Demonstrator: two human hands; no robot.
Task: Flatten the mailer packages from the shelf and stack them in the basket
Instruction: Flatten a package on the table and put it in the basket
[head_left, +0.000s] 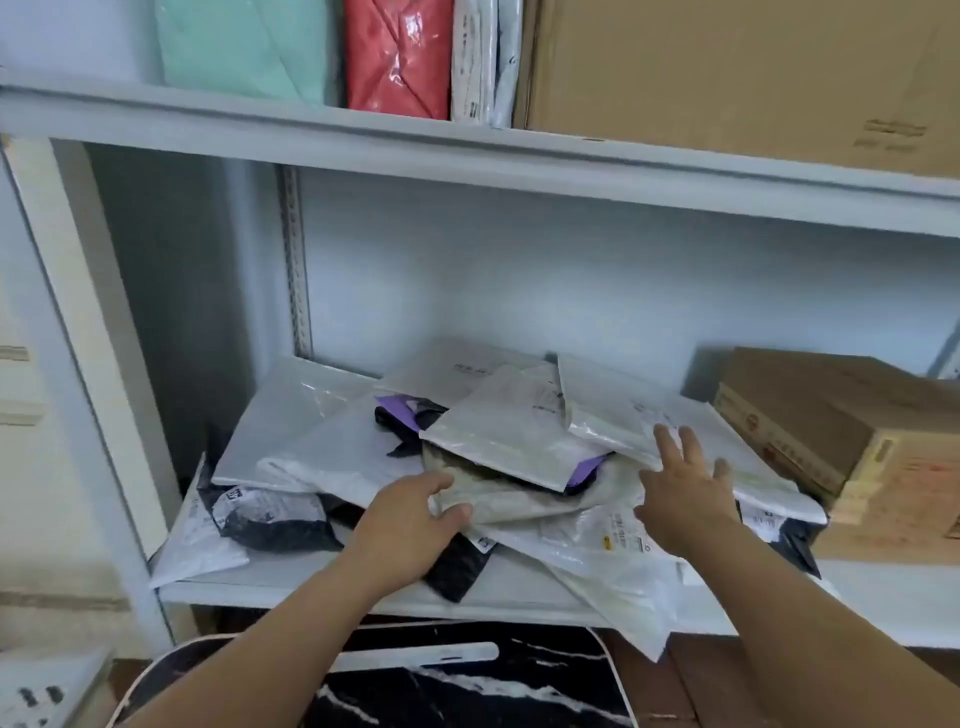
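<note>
This looks like a storeroom or parcel-packing area. A pale metal shelving unit (467, 150) with a slotted upright (295, 270) holds a loose heap of poly mailer packages (498, 441). Cardboard cartons (852, 441) sit beside them, and the upper shelf carries bagged folded textiles (397, 57) and another large carton (743, 73).

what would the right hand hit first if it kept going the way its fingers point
Probably the white mailer lying on top of the pile: the right hand's straight fingers already reach over its near edge. Whether they touch it is unclear.
</note>
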